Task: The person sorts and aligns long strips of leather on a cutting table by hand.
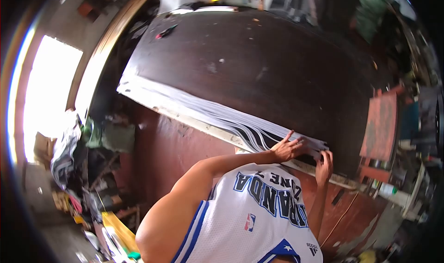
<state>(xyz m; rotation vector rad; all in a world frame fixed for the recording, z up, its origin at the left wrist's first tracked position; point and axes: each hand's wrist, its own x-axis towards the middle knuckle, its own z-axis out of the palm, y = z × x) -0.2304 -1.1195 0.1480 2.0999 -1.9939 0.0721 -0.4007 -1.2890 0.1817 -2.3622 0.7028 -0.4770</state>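
Observation:
A bundle of long, thin white strips (194, 105) lies along the near edge of a dark table (222, 55). Toward the right the strips bow and separate into loose curves. My left hand (289, 148) rests across the bundle near its right end, fingers spread apart. At the very tip of the bundle, my right hand (324, 165) has its fingers bent round the strip ends. What lies under the fingers of both hands is partly hidden. The material of the strips cannot be made out.
A small dark and red tool (165, 32) lies at the table's far left. Beyond the right side stands a worn reddish wooden piece (380, 126). Dark bags and cloth (69, 147) are heaped at left. A thin cord (340, 220) runs over the reddish floor.

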